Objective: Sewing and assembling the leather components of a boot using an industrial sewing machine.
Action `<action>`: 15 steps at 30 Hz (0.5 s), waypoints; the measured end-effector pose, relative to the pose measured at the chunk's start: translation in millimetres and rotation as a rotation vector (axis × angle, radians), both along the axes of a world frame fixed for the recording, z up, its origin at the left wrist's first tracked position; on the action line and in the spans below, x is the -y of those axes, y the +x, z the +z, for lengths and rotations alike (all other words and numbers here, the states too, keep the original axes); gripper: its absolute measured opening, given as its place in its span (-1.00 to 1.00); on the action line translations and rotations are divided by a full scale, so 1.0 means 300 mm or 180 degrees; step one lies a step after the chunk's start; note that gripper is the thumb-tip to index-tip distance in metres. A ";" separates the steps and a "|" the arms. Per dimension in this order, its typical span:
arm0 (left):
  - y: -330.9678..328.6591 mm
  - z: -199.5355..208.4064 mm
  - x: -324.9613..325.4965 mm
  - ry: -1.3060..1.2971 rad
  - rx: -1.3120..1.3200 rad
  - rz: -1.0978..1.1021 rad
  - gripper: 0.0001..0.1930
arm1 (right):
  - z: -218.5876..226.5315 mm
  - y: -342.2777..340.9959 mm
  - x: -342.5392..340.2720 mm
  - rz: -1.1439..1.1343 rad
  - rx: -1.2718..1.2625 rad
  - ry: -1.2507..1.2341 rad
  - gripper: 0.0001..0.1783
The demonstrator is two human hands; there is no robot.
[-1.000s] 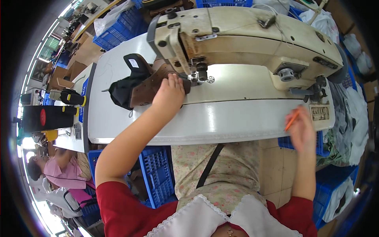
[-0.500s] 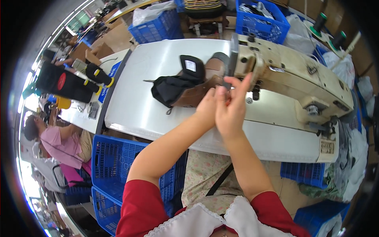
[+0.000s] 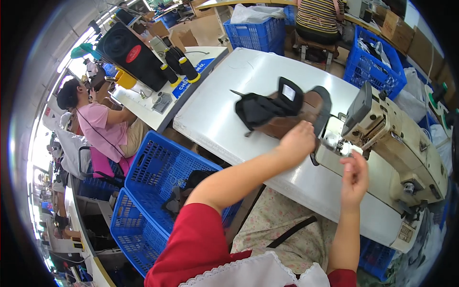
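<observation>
- Since half a second ago the two hands have come apart: they were together at the needle of the sewing machine, and now the left hand (image 3: 297, 142) lies further left on the shoe piece while the right hand (image 3: 355, 173) sits lower, right of centre in the frame.
- Left hand: grip closed loosely, palm down, pressing on the brown leather shoe upper with black fabric lining (image 3: 282, 112); whether the fingers pinch the edge cannot be told.
- Right hand: fingers curled with thumb and forefinger drawn together, just in front of the needle area; whether anything thin is held between them cannot be told.
- Shoe upper: lies on the white tabletop (image 3: 229, 105) at the centre of the frame, its right end touching the bed of the cream-coloured industrial sewing machine (image 3: 397, 138), which fills the right side.
- Lower left of the frame: two blue plastic lattice crates (image 3: 153, 191) stand beside the tabletop, dark pieces inside the nearer one.
- Upper left: another person in a pink shirt (image 3: 103, 129) sits at a neighbouring tabletop carrying black thread cones (image 3: 179, 67).
- Top of the frame: a person in a striped top (image 3: 318, 16) sits with their back turned, near more blue crates.
</observation>
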State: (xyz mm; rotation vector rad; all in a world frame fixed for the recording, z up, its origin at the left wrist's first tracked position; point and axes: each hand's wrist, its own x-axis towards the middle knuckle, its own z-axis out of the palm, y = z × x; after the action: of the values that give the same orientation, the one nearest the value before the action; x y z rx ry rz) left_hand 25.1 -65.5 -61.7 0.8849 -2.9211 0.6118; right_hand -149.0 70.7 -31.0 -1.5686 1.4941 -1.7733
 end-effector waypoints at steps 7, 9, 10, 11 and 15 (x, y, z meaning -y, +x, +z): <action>0.242 0.024 -0.022 -0.0273 -0.0285 -0.0125 -0.54 | -0.015 0.049 0.034 0.0242 -0.0874 0.1751 -0.55; 0.278 0.065 -0.031 -0.0358 -0.0380 -0.0186 -0.53 | -0.020 0.056 0.053 0.0170 -0.0959 0.1740 -0.57; 0.284 0.055 -0.030 -0.0329 -0.0399 -0.0227 -0.53 | -0.032 0.063 0.077 0.0245 -0.1110 0.1506 -0.57; 0.285 0.045 -0.029 -0.0375 -0.0496 -0.0280 -0.54 | -0.036 0.066 0.094 0.0328 -0.1263 0.1266 -0.57; 0.281 0.030 -0.037 -0.0434 -0.0740 -0.0354 -0.55 | -0.043 0.096 0.146 0.0018 -0.2241 0.0991 -0.56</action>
State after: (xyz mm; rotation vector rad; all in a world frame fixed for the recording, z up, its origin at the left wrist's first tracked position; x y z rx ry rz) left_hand 109.4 -54.5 -52.7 0.7199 -2.6647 0.6437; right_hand -120.3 26.9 -43.9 -2.1205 1.9316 -0.9325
